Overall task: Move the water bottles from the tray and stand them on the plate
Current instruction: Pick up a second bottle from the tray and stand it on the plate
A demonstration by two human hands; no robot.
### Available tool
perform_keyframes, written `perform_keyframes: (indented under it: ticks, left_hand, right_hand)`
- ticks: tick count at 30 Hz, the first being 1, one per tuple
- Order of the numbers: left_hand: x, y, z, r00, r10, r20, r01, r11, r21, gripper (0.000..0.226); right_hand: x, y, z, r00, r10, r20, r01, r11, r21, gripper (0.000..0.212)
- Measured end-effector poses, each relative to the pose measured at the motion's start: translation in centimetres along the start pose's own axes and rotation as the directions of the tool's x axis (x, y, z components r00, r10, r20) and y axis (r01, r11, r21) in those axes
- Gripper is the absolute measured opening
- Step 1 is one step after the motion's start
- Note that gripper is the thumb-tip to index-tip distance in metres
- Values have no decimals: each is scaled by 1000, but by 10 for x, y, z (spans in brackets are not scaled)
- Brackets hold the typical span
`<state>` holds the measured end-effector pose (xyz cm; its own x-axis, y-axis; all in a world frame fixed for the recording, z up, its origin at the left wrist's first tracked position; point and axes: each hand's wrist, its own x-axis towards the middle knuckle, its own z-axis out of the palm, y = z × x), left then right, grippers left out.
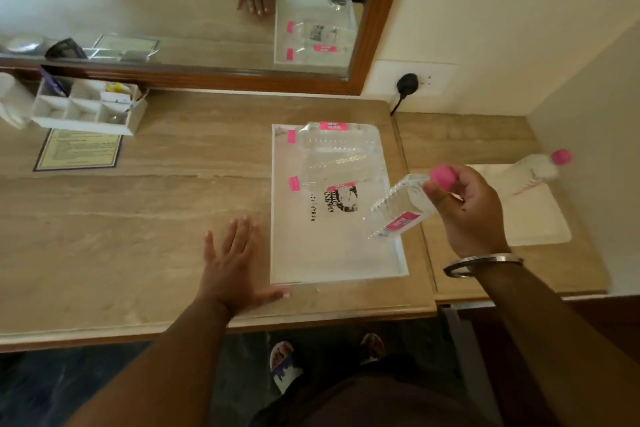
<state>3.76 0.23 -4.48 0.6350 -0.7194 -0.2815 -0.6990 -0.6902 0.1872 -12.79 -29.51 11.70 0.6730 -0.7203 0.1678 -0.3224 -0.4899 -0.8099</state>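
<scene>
A white tray (332, 253) lies on the beige counter. Two clear water bottles with pink caps lie on their sides in its far half, one (332, 142) behind the other (343, 172). My right hand (467, 208) grips a third clear bottle (398, 208) by its pink cap and neck, tilted, above the tray's right edge. Further right, a bottle (536, 166) with a pink cap stands on the white square plate (533, 222). My left hand (232, 263) rests flat on the counter, fingers spread, thumb beside the tray's near left corner.
A wood-framed mirror (374, 28) runs along the back wall. A white compartment organiser (86, 107) and a framed card (79, 149) sit at the far left. A black plug (407, 83) and cable hang in the wall socket behind the tray. The counter edge is near my body.
</scene>
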Motion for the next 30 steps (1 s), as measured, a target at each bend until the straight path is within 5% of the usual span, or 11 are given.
perform_keyframes:
  ticks: [7, 13, 22, 30]
  left_hand:
    - [47, 142, -27, 975, 120, -186, -129, 991, -37, 140]
    - [94, 265, -16, 959, 219, -180, -218, 976, 29, 136]
    - [138, 415, 58, 998, -2, -66, -2, 998, -67, 145]
    - [160, 444, 93, 990, -129, -59, 114, 971, -210, 146]
  right_hand:
    - [7, 32, -100, 997, -23, -73, 17, 996, -83, 38]
    - [29, 93, -190, 994, -28, -101, 18, 995, -102, 50]
    - [83, 226, -266, 1000, -19, 7, 20, 989, -150, 55]
    - [143, 278, -276, 996, -83, -28, 79, 989, -125, 50]
